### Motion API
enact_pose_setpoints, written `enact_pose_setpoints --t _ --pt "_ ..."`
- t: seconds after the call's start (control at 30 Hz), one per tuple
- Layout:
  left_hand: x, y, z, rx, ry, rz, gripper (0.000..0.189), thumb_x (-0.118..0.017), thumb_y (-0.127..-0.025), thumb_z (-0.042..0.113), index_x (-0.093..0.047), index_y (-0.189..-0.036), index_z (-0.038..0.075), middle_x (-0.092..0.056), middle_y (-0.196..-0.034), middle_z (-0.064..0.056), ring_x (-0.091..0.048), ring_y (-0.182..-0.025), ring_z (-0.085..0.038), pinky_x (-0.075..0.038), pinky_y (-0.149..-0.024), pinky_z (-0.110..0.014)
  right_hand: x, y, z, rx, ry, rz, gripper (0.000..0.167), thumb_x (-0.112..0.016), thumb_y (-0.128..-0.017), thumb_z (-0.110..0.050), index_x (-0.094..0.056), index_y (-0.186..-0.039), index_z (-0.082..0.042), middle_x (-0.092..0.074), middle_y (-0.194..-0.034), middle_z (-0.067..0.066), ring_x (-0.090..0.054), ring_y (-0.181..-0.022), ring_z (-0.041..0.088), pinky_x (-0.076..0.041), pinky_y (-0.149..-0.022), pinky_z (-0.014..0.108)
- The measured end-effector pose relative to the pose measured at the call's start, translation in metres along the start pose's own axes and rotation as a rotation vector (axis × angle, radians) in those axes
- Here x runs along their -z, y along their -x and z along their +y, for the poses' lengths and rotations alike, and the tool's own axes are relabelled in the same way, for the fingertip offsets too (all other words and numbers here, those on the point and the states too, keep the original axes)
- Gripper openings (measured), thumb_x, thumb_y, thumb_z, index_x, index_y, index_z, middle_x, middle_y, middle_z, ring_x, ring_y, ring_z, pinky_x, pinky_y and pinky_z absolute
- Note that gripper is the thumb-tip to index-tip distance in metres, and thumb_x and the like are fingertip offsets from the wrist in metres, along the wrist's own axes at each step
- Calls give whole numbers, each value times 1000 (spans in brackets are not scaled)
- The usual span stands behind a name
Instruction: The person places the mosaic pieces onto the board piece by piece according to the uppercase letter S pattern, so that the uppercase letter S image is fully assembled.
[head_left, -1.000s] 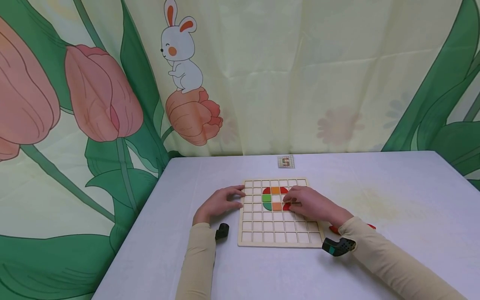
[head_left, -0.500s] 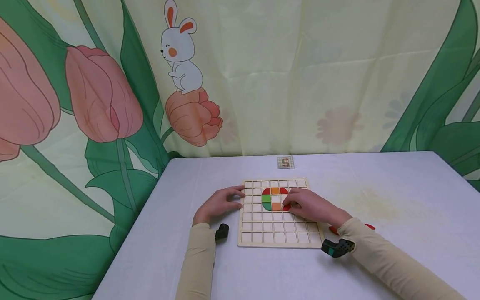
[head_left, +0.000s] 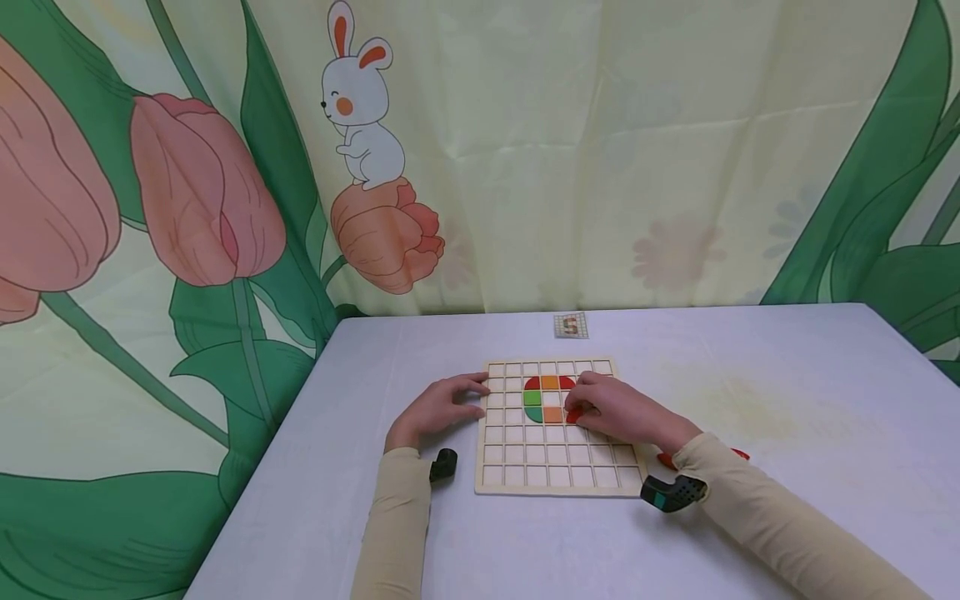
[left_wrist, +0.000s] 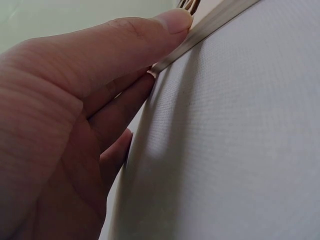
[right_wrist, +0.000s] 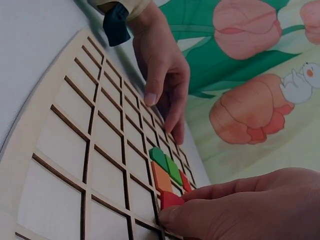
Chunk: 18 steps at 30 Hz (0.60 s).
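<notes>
A wooden grid board [head_left: 525, 475] lies on the table with coloured tiles set in a ring of squares. The back row has a red rounded tile [head_left: 532, 383], an orange square [head_left: 550, 382] and another red rounded tile [head_left: 567, 382]. Nearer are a light green square [head_left: 532, 398], a dark green rounded tile [head_left: 533, 414] and an orange tile [right_wrist: 161, 175]. My right hand [head_left: 618, 410] pinches a red tile [right_wrist: 171, 199] between thumb and fingers, at the square beside that orange one. With fingers extended, my left hand [head_left: 438, 407] touches the board's left edge.
A small printed card [head_left: 572, 325] lies behind the board near the table's back edge. Red pieces [head_left: 741, 453] show on the table, partly hidden by the right forearm. A curtain with tulips and a rabbit [head_left: 363, 92] hangs behind the table [head_left: 787, 400].
My right fingers have drawn in closer around the red tile and uncovered more of the back red one. My left hand stays at the board's edge.
</notes>
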<state>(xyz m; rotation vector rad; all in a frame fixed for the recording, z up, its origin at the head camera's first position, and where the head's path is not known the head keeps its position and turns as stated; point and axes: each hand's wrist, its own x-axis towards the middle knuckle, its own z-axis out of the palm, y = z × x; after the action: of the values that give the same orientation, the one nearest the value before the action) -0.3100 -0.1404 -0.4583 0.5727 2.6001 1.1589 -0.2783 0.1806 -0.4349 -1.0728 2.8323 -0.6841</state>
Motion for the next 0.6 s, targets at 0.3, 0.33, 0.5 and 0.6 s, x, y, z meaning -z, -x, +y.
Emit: enact_pose_setpoints --t 0.3,0.33,0.5,0.6 --pt "0 0 -1 -6 -11 -1 32 -76 -86 21 -70 -118 18 -48 -147 9 -34 -141 -19 -29 -115 -43 4 -6 1 36 -47 -5 12 -76 -85 -12 -68 -89 -20 -57 -91 -9 -54 -84 11 -52 -75 28" --pt "1 0 0 -10 -10 0 32 -76 -86 20 -69 -118 18 -48 -147 8 -35 -141 -19 -29 -114 -43 4 -6 2 37 -53 -5 12 -76 -85 -12 -68 -89 -20 -58 -92 -9 -54 -85 12 -52 -76 29" --pt "1 1 1 -15 -11 -1 31 -76 -86 19 -69 -117 18 -48 -147 7 -35 -141 -18 -29 -115 -42 2 -6 6 9 -43 -19 18 -74 -85 -6 -69 -85 -23 -57 -94 -8 -54 -91 14 -53 -79 29" --pt "1 1 0 -14 -7 0 32 -76 -86 19 -69 -117 18 -48 -147 7 -35 -141 -18 -29 -115 -41 3 -4 7 2 -45 -20 20 -73 -86 -1 -72 -88 -21 -58 -99 -6 -56 -97 18 -54 -83 32"
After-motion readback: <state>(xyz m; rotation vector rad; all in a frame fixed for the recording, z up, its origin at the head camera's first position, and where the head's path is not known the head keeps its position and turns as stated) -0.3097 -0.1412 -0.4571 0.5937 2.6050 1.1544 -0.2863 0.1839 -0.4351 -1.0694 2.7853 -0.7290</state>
